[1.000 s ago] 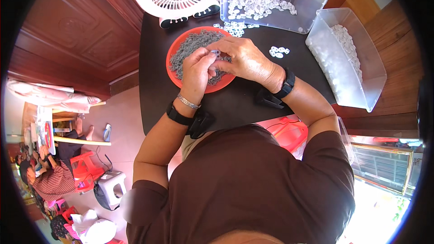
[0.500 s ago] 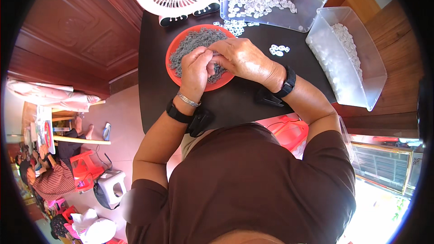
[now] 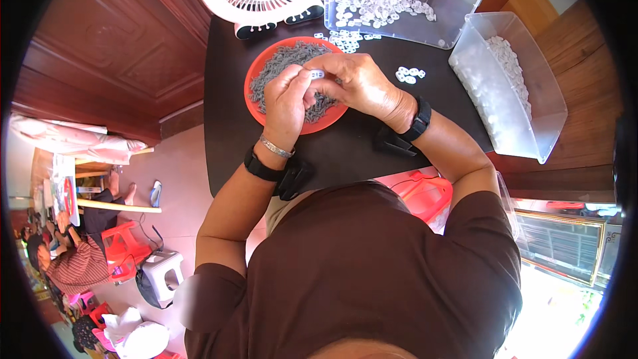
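Over a red bowl full of small grey slender pieces, possibly screws or wall plugs, my two hands meet. A small white oval plastic piece with two holes shows between the fingertips. My right hand pinches it between thumb and forefinger. My left hand is closed, its thumb and forefinger at the piece's left end; whether it also holds a grey piece is hidden. Several similar white pieces lie on the dark table to the right, and more white pieces lie behind the bowl.
A white fan stands behind the bowl. At the back, a clear bin lies with white pieces inside; another translucent bin of white parts stands right. Black objects sit by my left wrist. Another person sits far left near stools.
The white oval piece now shows between my fingertips, where the fingers covered it before. My right fingers have opened slightly around it; both hands stay over the bowl.
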The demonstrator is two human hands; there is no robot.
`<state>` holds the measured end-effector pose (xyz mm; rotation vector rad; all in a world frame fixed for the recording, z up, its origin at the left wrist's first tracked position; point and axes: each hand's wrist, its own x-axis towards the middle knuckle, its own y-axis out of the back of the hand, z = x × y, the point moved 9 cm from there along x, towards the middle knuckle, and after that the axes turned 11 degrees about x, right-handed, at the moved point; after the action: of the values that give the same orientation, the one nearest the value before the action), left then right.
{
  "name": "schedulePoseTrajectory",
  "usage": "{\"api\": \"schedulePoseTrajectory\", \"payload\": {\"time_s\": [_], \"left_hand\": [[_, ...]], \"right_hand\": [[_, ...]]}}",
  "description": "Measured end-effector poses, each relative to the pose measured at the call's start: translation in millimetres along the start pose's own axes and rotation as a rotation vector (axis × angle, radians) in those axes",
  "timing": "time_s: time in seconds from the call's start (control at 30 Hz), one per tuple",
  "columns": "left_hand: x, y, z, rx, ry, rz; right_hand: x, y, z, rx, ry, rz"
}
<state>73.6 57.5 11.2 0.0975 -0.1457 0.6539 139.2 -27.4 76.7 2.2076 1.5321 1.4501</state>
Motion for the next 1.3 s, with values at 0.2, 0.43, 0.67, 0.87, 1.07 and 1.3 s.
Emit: {"api": "schedulePoseTrajectory", "payload": {"time_s": [0.2,0.43,0.67,0.87,1.07,1.3], "left_hand": [[0.5,-1.8,1.7,-0.044,-0.020,0.012],[2.1,-0.1,4.6,-0.012,-0.042,0.020],[0.7,7.8,3.8,-0.001,-0.031,0.028],[1.8,1.6,8.0,0.027,-0.045,0.011],[2.2,0.4,5.0,0.046,-0.013,0.006],[6.1,2.5,0.5,0.027,-0.004,-0.004]], "right_hand": [[-6.3,1.1,25.9,0.270,-0.298,0.018],[1.7,20.9,-2.5,0.036,0.007,0.067],[0.9,139.1,-24.1,-0.456,0.044,0.559],[-18.0,203.9,-86.7,-0.928,0.069,0.963],[-15.0,162.9,32.7,-0.509,-0.351,0.243],[-38.8,138.6,97.7,-0.562,-0.520,-0.172]]}}
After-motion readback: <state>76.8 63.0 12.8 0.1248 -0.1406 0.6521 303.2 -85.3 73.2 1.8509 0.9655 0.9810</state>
